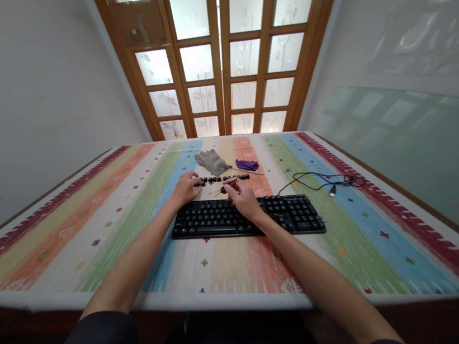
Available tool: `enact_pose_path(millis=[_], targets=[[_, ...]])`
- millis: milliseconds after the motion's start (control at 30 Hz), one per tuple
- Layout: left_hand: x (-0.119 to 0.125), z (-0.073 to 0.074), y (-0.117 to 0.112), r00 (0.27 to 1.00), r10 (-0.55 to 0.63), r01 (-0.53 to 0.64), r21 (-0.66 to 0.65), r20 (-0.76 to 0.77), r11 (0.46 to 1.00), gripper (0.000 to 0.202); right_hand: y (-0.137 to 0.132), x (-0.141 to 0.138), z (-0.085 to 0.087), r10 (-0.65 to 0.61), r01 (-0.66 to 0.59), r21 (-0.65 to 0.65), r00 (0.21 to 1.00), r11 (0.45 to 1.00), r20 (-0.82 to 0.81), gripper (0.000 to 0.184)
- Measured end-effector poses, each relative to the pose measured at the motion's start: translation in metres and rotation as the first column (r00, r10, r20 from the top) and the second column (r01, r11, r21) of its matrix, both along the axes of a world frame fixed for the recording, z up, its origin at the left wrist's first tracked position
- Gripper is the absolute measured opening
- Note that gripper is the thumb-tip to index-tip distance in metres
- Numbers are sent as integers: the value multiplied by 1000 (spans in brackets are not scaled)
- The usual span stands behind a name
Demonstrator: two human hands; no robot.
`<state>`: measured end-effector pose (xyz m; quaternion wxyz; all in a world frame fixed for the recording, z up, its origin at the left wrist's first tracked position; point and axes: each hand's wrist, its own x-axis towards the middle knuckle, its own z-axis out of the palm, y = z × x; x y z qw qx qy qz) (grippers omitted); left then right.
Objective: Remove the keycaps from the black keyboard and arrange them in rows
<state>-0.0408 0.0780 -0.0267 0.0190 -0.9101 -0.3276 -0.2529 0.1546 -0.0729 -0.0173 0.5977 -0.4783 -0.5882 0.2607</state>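
Note:
A black keyboard (214, 214) lies across the striped tablecloth in front of me. Behind its upper edge runs a row of loose black keycaps (213, 179). At the left end of that row, my left hand (188, 188) has its fingers closed on a keycap, partly hidden by the fingertips. My right hand (241, 196) is over the middle of the keyboard, pinching a small dark tool with thin wire prongs (217, 192) pointing left; it looks like a keycap puller. The hand and forearm cover some of the keys.
Beyond the keycaps lie a grey cloth (211, 162), a purple cloth (247, 164) and a thin stick (247, 170). The keyboard's coiled cable (319, 177) with its USB plug (332, 190) rests at right. Wood-framed glass doors (218, 55) stand behind the table.

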Motion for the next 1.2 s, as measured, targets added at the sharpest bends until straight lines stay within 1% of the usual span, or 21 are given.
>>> enact_pose_path(millis=[100, 200, 400, 533, 667, 767, 1000, 1200], targets=[[-8, 4, -11, 998, -47, 48, -39, 34, 998, 15, -1, -5, -2, 104, -102, -45, 993, 994, 56, 22], [-16, 10, -24, 994, -107, 109, -85, 34, 990, 14, -1, -11, -4, 170, -162, -91, 982, 983, 78, 20], [-28, 19, -55, 980, -201, 197, -164, -7, 967, 19, 1, -14, 0, 168, -156, -97, 977, 983, 130, 15], [-28, 21, -68, 974, -219, 200, -222, -64, 954, 20, 4, -17, 3, 154, -133, -167, 980, 977, 123, 15], [-25, 20, -69, 983, -158, 134, -219, -98, 967, 19, 8, -21, 5, 119, -101, -240, 991, 965, 65, 12], [-23, 20, -67, 983, -136, 107, -221, -122, 969, 20, 10, -23, 5, 108, -95, -264, 994, 960, 34, 11], [-22, 24, -64, 978, -95, 51, -230, -184, 972, 23, 14, -25, 4, 116, -123, -251, 992, 960, -42, 8], [-20, 26, -60, 975, -98, 47, -246, -199, 968, 23, 15, -26, 3, 148, -155, -237, 988, 959, -50, 10]])
